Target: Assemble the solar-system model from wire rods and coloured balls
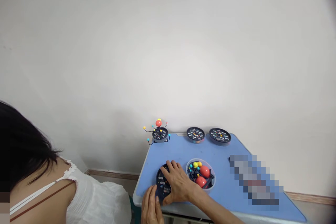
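A black round lid (160, 181) printed with small labels and planet pictures lies near the blue table's front left corner. My right hand (178, 183) reaches across it from the right, fingers on its far part and thumb at the near edge. At the near left rim, my left hand (151, 204) grips with its fingers close together. Both hands cover much of the lid. Just right of them stands a clear round tub (214, 182) with red half-balls, small coloured balls and black rods inside.
An assembled solar system model (159, 133) stands at the table's back left. Two round tubs with black lids, one (195, 134) left of the other (219, 135), sit along the back. A blurred-out object (254, 180) lies right. A person in white (89, 196) is close by on the left.
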A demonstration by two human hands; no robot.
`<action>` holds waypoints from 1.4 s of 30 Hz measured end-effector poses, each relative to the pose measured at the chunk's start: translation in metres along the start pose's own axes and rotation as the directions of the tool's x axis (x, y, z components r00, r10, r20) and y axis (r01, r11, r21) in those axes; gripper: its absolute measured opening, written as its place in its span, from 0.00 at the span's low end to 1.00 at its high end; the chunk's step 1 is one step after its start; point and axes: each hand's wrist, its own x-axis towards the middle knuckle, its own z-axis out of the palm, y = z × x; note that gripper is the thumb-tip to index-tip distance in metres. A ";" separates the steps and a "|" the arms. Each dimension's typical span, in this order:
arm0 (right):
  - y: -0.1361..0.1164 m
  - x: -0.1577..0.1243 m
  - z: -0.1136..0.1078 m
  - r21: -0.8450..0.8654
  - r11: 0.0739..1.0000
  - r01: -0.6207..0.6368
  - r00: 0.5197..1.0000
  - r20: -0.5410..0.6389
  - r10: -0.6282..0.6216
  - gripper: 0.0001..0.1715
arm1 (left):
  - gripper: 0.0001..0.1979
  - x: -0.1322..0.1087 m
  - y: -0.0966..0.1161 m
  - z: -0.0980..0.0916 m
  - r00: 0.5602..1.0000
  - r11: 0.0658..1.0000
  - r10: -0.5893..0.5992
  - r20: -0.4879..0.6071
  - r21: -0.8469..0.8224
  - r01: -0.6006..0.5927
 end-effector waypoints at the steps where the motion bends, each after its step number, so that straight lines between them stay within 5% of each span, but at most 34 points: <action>1: 0.001 0.001 0.003 -0.002 1.000 -0.009 1.000 0.012 0.009 0.65 | 0.20 -0.002 0.002 0.001 1.000 1.000 -0.011 0.007 0.008 0.010; 18: 0.026 0.004 0.017 0.012 0.999 -0.051 0.998 0.048 0.050 0.68 | 0.23 0.003 0.008 0.005 0.982 0.997 -0.010 0.191 0.077 -0.005; 21: 0.020 0.001 -0.001 0.010 0.998 -0.057 0.997 0.043 0.057 0.68 | 0.21 0.006 0.018 0.004 0.995 0.999 -0.015 0.097 0.031 0.012; 25: 0.020 -0.009 -0.051 -0.009 0.996 -0.088 0.992 -0.087 0.087 0.62 | 0.18 0.000 0.045 0.010 0.999 1.000 -0.012 0.041 -0.014 0.012; 28: 0.035 -0.021 -0.086 -0.024 0.989 -0.147 0.972 -0.191 0.140 0.57 | 0.19 -0.013 0.073 0.031 0.970 0.997 0.052 0.238 -0.062 -0.038; 30: 0.051 -0.032 -0.099 -0.028 0.983 -0.182 0.963 -0.208 0.172 0.53 | 0.19 -0.019 0.092 0.050 0.907 0.988 0.142 0.396 -0.119 -0.103; 34: 0.080 -0.057 -0.104 -0.031 0.959 -0.282 0.939 -0.216 0.269 0.51 | 0.21 -0.017 0.119 0.074 0.811 0.966 0.248 0.530 -0.074 -0.247; 42: 0.096 -0.100 -0.093 -0.032 0.941 -0.337 0.912 -0.258 0.318 0.47 | 0.20 0.013 0.121 0.059 0.821 0.889 0.402 0.406 0.042 -0.456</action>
